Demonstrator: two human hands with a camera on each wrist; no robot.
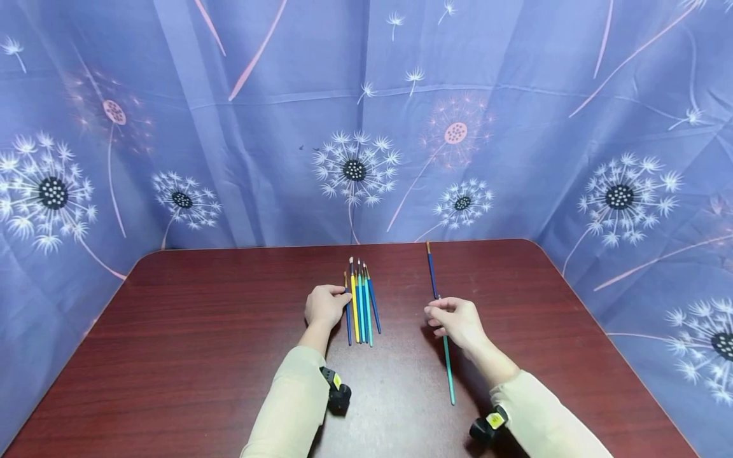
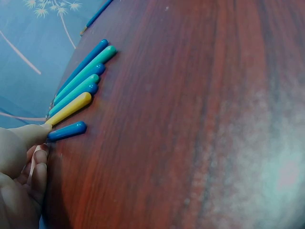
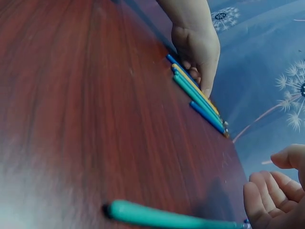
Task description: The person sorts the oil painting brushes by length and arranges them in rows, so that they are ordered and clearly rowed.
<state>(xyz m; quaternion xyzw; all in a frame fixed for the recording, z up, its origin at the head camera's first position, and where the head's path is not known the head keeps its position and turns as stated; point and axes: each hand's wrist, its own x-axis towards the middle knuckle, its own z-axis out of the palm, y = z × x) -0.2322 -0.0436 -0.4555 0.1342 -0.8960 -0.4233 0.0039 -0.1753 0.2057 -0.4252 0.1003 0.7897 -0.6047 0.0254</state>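
Observation:
In the head view my left hand [image 1: 326, 305] is at the left edge of a row of paintbrushes, its thumb and fingers pinching the outermost blue paintbrush [image 1: 348, 321]. The thumb tip also lies close to the yellow paintbrush [image 2: 71, 109] beside it. Teal and blue paintbrushes [image 1: 366, 312] continue the row rightward, bristles toward the far edge. My right hand [image 1: 455, 321] hovers over a teal paintbrush [image 1: 448, 375], thumb and fingers parted with nothing between them in the right wrist view. Beyond it lies another blue paintbrush [image 1: 432, 273], its handle end near the teal one's bristles.
Everything lies on a dark red wood-grain table [image 1: 200, 356]. A blue curtain [image 1: 275, 159] with dandelion prints hangs behind and along both sides. Each sleeve carries a small black wrist camera [image 1: 338, 391].

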